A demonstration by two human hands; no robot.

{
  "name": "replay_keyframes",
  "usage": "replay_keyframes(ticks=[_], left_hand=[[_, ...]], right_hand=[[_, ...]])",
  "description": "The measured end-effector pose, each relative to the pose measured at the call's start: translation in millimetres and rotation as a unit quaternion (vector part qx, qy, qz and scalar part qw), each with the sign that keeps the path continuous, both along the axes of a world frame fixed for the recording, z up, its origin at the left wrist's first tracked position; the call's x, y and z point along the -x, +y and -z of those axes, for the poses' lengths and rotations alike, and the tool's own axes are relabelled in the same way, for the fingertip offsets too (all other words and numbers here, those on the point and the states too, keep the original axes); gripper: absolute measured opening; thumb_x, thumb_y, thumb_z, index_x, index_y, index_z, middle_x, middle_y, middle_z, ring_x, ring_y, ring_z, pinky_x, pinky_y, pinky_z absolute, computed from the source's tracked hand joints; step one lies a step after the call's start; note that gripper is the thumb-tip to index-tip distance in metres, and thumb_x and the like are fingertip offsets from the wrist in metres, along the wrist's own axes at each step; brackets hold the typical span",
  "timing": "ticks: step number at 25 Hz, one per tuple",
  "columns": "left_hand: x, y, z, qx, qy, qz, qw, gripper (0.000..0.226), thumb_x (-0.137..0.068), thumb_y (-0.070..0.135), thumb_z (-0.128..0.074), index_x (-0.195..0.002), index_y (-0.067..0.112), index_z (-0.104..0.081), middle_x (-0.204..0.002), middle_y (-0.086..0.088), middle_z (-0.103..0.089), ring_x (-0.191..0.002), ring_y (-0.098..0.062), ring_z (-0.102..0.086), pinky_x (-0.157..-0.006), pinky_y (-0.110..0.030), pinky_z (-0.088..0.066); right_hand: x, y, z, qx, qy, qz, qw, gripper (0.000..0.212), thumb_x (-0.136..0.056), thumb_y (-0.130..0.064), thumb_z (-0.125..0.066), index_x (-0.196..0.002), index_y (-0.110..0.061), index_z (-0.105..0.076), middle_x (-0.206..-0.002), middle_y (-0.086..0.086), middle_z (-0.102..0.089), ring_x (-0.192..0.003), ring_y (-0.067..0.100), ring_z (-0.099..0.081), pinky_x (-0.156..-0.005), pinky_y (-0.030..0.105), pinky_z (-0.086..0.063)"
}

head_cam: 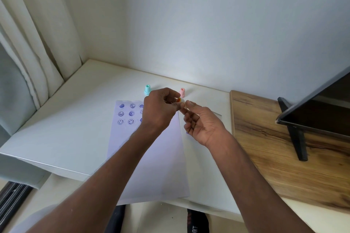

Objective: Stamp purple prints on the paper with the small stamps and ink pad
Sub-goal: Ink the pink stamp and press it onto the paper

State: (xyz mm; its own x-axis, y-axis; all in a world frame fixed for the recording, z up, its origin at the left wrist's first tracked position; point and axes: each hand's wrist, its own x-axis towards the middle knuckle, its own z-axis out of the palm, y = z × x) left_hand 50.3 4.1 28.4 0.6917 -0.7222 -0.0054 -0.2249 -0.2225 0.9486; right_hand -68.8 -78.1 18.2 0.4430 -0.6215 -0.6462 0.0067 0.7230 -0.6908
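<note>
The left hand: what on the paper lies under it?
The left hand covers the right column of purple prints on the paper; only slivers of three show at its edge. Their shapes are hidden, as is whatever else lies beneath.

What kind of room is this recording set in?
Probably a home room, perhaps a bedroom or living room: curtains hang at left, a flat screen on a stand sits on a wooden unit.

Pale curtain [28,47] at left, white wall [208,15] behind, wooden board [274,147] — dark screen [325,108] on its stand
</note>
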Motion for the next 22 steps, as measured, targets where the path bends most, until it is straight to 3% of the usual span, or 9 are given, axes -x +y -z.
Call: replay_keyframes(ticks=[5, 7, 8, 11, 13, 15, 19, 22], left_hand=[[-4, 2, 1, -0.025, -0.015, 0.015, 0.999, 0.034, -0.078, 0.027, -0.089, -0.107, 0.017, -0.076, -0.086, 0.001, -0.077, -0.079, -0.018, -0.074, -0.071, -0.035, -0.059], [-7, 5, 6, -0.09, -0.07, 0.039, 0.993, 0.034, -0.079, 0.03, -0.086, -0.109, 0.018, -0.075, -0.093, -0.001, -0.076, -0.085, -0.018, -0.072, -0.073, -0.032, -0.055], [-7, 8, 9, -0.127, -0.108, 0.061, 0.984, 0.033, -0.081, 0.03, -0.084, -0.111, 0.018, -0.074, -0.1, -0.002, -0.074, -0.092, -0.019, -0.07, -0.076, -0.031, -0.053], [-2, 15, 15, -0.221, -0.218, 0.155, 0.938, 0.038, -0.086, 0.029, -0.078, -0.122, 0.02, -0.07, -0.123, -0.003, -0.065, -0.118, -0.026, -0.058, -0.091, -0.036, -0.048], [1, 17, 15, -0.263, -0.266, 0.19, 0.908, 0.045, -0.088, 0.033, -0.076, -0.131, 0.023, -0.065, -0.133, -0.005, -0.058, -0.127, -0.03, -0.05, -0.099, -0.043, -0.047], [2, 19, 14, -0.283, -0.295, 0.204, 0.89, 0.049, -0.089, 0.035, -0.075, -0.135, 0.023, -0.062, -0.136, -0.007, -0.055, -0.128, -0.032, -0.048, -0.1, -0.045, -0.046], [-1, 21, 12, -0.3, -0.325, 0.196, 0.875, 0.05, -0.09, 0.038, -0.074, -0.136, 0.023, -0.061, -0.136, -0.009, -0.054, -0.129, -0.033, -0.047, -0.101, -0.046, -0.044], [-6, 22, 10, -0.307, -0.322, 0.186, 0.876, 0.05, -0.091, 0.038, -0.072, -0.137, 0.023, -0.06, -0.136, -0.009, -0.053, -0.129, -0.032, -0.047, -0.1, -0.044, -0.042]], right_hand=[[-4, 3, -2, -0.028, -0.027, 0.043, 0.998, 0.034, -0.086, -0.017, -0.08, -0.118, -0.01, -0.07, -0.086, 0.008, -0.078, -0.061, 0.01, -0.057, -0.058, 0.024, -0.038], [-7, -7, 0, 0.058, 0.017, 0.097, 0.994, 0.024, -0.087, -0.014, -0.077, -0.111, -0.01, -0.073, -0.089, 0.008, -0.08, -0.059, 0.012, -0.06, -0.054, 0.024, -0.041], [-8, -13, 3, 0.144, 0.064, 0.124, 0.98, 0.018, -0.086, -0.013, -0.077, -0.105, -0.014, -0.076, -0.09, 0.006, -0.081, -0.063, 0.014, -0.063, -0.053, 0.025, -0.046], [-10, -25, 11, 0.411, 0.241, 0.14, 0.868, 0.009, -0.082, -0.02, -0.075, -0.088, -0.026, -0.076, -0.084, -0.01, -0.077, -0.079, 0.009, -0.069, -0.074, 0.037, -0.061], [-11, -28, 17, 0.508, 0.318, 0.11, 0.793, 0.008, -0.087, -0.021, -0.072, -0.092, -0.027, -0.074, -0.09, -0.013, -0.076, -0.08, 0.002, -0.06, -0.084, 0.036, -0.053], [-14, -32, 20, 0.566, 0.353, 0.076, 0.741, 0.009, -0.091, -0.02, -0.071, -0.095, -0.028, -0.072, -0.093, -0.012, -0.076, -0.084, 0.01, -0.057, -0.085, 0.037, -0.037], [-24, -49, 34, 0.62, 0.407, -0.007, 0.67, 0.015, -0.093, -0.018, -0.07, -0.101, -0.031, -0.073, -0.097, -0.007, -0.077, -0.096, 0.023, -0.064, -0.08, 0.04, -0.032], [-27, -56, 41, 0.619, 0.426, -0.048, 0.658, 0.021, -0.094, -0.015, -0.067, -0.105, -0.032, -0.073, -0.101, -0.005, -0.077, -0.099, 0.026, -0.065, -0.08, 0.039, -0.029]])
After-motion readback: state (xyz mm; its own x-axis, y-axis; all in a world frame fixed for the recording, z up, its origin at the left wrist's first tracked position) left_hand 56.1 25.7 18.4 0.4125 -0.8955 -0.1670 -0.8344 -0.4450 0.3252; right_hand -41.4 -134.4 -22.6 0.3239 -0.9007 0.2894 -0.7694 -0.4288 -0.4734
